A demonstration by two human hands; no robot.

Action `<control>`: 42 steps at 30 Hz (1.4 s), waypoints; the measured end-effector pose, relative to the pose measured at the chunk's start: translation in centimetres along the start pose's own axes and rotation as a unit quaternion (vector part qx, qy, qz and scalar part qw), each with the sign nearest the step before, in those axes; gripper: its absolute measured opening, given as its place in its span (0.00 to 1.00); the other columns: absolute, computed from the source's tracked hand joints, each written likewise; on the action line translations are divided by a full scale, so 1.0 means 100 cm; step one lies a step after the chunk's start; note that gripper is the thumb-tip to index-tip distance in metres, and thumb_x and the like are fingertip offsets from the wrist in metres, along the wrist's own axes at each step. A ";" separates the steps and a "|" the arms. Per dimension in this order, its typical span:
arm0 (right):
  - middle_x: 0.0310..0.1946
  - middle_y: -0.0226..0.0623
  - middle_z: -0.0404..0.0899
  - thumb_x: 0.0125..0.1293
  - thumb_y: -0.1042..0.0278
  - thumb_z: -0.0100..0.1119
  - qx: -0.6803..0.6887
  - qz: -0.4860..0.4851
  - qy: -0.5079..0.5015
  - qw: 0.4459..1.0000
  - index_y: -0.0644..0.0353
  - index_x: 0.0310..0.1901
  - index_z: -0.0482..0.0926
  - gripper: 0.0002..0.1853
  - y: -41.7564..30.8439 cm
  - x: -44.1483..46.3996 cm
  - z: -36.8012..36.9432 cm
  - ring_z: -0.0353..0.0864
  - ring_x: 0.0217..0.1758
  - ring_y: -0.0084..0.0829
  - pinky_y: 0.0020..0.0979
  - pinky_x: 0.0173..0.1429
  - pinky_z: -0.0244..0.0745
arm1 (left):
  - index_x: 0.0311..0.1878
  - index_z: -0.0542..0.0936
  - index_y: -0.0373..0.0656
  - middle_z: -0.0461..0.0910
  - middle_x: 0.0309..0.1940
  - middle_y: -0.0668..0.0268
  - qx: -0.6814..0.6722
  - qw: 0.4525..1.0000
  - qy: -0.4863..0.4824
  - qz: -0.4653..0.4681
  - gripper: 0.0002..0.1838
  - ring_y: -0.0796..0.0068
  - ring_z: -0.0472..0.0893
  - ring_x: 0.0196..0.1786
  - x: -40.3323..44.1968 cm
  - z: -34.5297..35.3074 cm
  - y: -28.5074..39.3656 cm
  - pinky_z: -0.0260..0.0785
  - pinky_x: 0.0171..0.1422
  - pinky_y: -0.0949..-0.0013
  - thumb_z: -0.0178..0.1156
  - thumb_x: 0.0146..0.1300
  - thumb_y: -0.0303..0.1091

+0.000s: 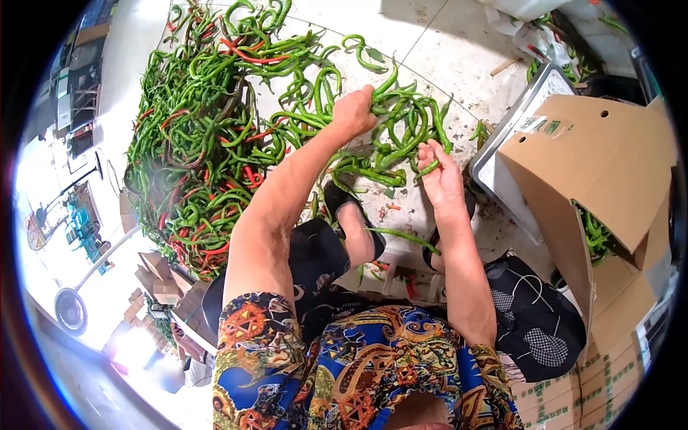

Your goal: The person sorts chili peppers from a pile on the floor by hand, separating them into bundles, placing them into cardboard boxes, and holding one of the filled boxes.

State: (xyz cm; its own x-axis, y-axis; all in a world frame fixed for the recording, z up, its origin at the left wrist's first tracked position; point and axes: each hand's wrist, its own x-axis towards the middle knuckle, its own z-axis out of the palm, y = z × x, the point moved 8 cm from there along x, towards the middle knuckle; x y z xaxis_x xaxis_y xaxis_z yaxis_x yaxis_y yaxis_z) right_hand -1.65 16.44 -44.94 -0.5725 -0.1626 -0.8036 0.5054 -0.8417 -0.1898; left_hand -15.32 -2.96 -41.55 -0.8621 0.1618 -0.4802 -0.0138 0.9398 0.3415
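Note:
Long green chili peppers (408, 129) lie in a loose cluster on the floor in front of me. My left hand (355, 113) is at the cluster's left side, back of the hand up, its fingers closed; what they hold is hidden, with peppers right at the fingertips. Palm up at the near right edge, my right hand (441, 175) has its fingers curled on a green chili pepper (428, 169). To the left spreads a big heap of green and red chili peppers (190, 150).
An open cardboard box (588, 150) with green peppers inside stands at right, beside a metal-edged tray or panel (502, 154). My feet (356, 233) are just below the cluster. A fan (70, 309) and more boxes (161, 279) are at left.

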 end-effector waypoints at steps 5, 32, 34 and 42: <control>0.39 0.41 0.78 0.67 0.71 0.56 -0.007 -0.009 0.014 1.000 0.67 0.50 0.72 0.13 0.005 -0.002 0.001 0.76 0.37 0.28 0.25 0.39 0.73 | 0.46 0.69 0.40 0.80 0.35 0.45 -0.018 1.000 -0.004 -0.018 0.19 0.42 0.80 0.41 -0.012 -0.037 -0.014 0.73 0.46 0.48 0.59 0.49 0.31; 0.28 0.23 0.78 0.59 0.68 0.63 -0.448 -0.037 -0.014 0.893 0.60 0.42 0.81 0.10 -0.001 0.038 0.049 0.72 0.28 0.18 0.21 0.31 0.63 | 0.49 0.79 0.38 0.83 0.36 0.58 -0.538 0.824 -0.045 -0.172 0.23 0.65 0.82 0.36 -0.032 0.054 0.019 0.76 0.43 0.64 0.65 0.43 0.23; 0.31 0.25 0.78 0.59 0.68 0.64 -0.438 -0.055 -0.037 0.896 0.60 0.45 0.80 0.13 -0.007 0.026 0.059 0.73 0.31 0.18 0.22 0.34 0.64 | 0.43 0.79 0.34 0.82 0.33 0.60 -0.603 0.778 -0.058 -0.167 0.17 0.69 0.81 0.33 -0.043 0.037 0.025 0.77 0.39 0.67 0.64 0.45 0.18; 0.39 0.27 0.80 0.60 0.62 0.69 -0.314 -0.064 -0.207 0.924 0.59 0.49 0.78 0.18 -0.016 -0.055 0.158 0.75 0.42 0.20 0.25 0.51 0.70 | 0.49 0.78 0.35 0.81 0.36 0.66 -0.636 0.759 -0.133 -0.045 0.18 0.76 0.79 0.34 -0.088 -0.091 0.055 0.74 0.39 0.73 0.63 0.52 0.22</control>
State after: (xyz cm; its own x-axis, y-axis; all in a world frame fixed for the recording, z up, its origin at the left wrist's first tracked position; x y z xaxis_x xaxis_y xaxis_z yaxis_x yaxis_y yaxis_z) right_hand -9.52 10.54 -31.32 -0.7865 -0.3747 -0.4910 0.6163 -0.4249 -0.6630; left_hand -12.44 -1.98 -28.13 -0.6989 0.3282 -0.6355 -0.6893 -0.0722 0.7208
